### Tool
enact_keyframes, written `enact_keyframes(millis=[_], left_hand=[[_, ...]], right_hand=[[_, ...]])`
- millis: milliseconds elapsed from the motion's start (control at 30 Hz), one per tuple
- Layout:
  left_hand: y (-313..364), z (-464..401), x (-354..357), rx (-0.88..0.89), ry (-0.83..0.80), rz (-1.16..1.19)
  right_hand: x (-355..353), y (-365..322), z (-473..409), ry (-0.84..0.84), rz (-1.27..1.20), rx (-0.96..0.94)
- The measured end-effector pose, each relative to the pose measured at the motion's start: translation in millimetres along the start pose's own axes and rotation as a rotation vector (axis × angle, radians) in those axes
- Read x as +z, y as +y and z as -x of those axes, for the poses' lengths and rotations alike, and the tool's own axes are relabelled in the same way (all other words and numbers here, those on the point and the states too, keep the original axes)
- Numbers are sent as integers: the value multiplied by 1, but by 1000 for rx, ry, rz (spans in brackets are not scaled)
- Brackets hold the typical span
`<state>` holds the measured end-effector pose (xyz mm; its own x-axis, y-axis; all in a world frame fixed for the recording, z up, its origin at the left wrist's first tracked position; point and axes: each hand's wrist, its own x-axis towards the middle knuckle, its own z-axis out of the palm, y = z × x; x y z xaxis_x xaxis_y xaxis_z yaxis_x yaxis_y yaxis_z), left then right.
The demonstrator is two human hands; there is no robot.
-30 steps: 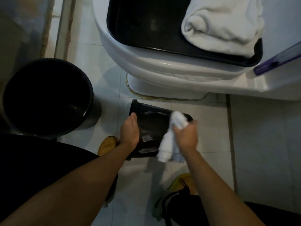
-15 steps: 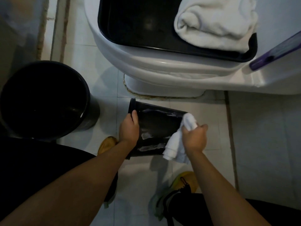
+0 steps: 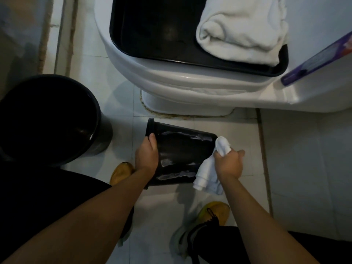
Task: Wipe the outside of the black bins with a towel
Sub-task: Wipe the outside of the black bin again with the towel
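I see the small black bin (image 3: 182,157) held on its side above the white tiled floor (image 3: 304,159), its rimmed mouth pointing left and its base pointing right, just in front of the toilet (image 3: 190,88). My left hand (image 3: 146,155) grips it near the rim, thumb lying over the top of the wall and the fingers hidden behind it. My right hand (image 3: 228,162) is closed in a fist around a white towel (image 3: 207,172), which it presses against the base end of the bin; 1 bunched end pokes up above the knuckles and the rest hangs down below the hand. Pale smeared streaks show along the bin's upper, middle and lower wall. A larger black bin (image 3: 47,119) stands upright on the floor to the left, well apart from the small one, its open mouth facing up. On the closed toilet sits a black tray (image 3: 152,31) with a folded white towel (image 3: 242,31) lying in its right part. A purple packet (image 3: 314,61) rests at the right edge of the toilet. 2 yellow shoes (image 3: 122,172) are on the tiles below the hands.
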<state>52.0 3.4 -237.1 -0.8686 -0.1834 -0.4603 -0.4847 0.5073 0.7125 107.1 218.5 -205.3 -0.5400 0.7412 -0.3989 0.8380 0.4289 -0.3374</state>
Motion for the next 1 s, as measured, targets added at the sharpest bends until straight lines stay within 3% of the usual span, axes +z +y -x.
enact_keyframes(millis=[267,433,633,800,933,1000], left_hand=[[-23,43,-15,93,-82,28],[-2,34,-8,-93,-106,155],[-12,33,2,-63,-34,89],[-18,29,-4,-47,-112,247],[-11,22,-3,-120,-88,281],[-19,18,-3,-107,-100,267]], right_hand=[[6,25,26,-19,19,-122],[9,19,46,-49,20,-246],[45,-29,88,-212,-31,-423],[53,-47,95,-413,-85,-562],[42,-60,77,-237,-49,-293],[43,-74,88,-277,-36,-317]])
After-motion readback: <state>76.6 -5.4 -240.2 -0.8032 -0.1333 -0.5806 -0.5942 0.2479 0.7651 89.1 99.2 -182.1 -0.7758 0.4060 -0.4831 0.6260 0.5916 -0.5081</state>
